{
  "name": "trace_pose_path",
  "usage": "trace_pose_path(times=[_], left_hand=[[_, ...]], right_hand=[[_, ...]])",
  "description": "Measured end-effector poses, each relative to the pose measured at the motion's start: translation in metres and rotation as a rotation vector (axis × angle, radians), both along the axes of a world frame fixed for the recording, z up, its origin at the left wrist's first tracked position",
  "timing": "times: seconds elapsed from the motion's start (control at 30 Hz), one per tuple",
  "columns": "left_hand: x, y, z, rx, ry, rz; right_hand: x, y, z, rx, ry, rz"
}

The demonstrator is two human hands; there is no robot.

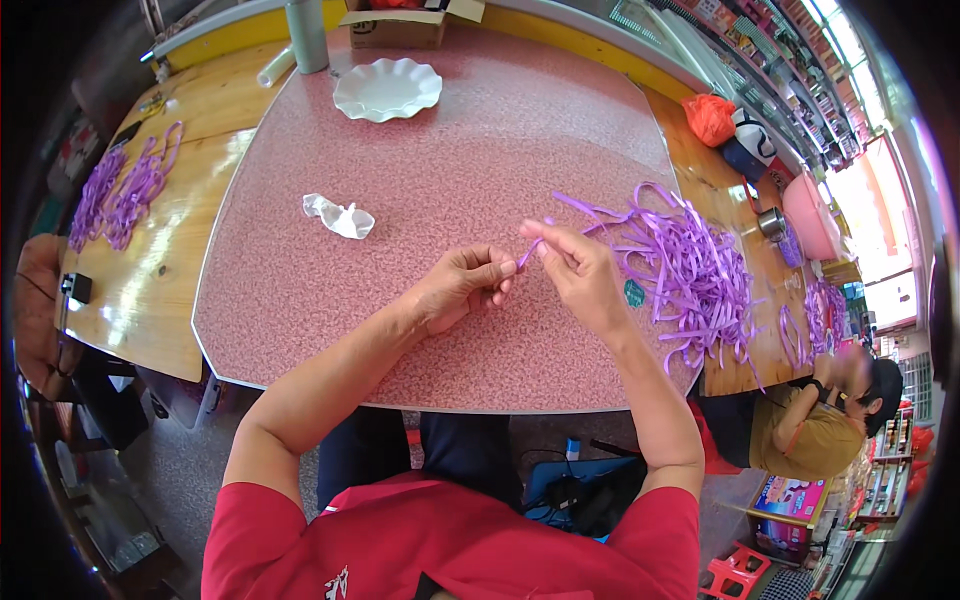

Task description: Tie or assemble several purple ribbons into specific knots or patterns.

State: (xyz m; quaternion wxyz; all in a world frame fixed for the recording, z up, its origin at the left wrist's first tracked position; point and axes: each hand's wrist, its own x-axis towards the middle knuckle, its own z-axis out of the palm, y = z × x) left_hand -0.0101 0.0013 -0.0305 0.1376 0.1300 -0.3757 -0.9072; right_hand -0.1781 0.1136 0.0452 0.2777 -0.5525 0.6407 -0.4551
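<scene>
Over the middle of the pink speckled tabletop (330, 310), both my hands hold a thin purple ribbon (530, 252) stretched between them. My left hand (467, 283) pinches one part between thumb and forefinger, the other fingers curled in. Just to its right, my right hand (578, 268) grips the ribbon with its fingertips, its forefinger raised. A large loose pile of purple ribbons (695, 275) lies right beside my right hand. A small dark green round piece (634, 292) rests at the pile's left edge. What the ribbon's far end joins is hard to make out.
A crumpled white tissue (340, 216) lies left of my hands. Farther back stand a wavy-edged white dish (388, 90), a grey-green bottle (307, 38) and a cardboard box (398, 26). More purple ribbons (125, 190) lie on the left wooden table. A person (815, 425) sits at right.
</scene>
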Motion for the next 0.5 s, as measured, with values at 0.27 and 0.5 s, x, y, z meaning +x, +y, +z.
trace_pose_path(times=[0.27, 0.5], left_hand=[[0.005, -0.004, 0.011, -0.231, -0.12, -0.025], [0.016, -0.045, 0.052, -0.766, -0.315, -0.024]], right_hand=[[0.016, 0.004, 0.03, -0.331, 1.111, -0.135], [0.016, -0.028, -0.016, -0.063, 0.109, 0.032]])
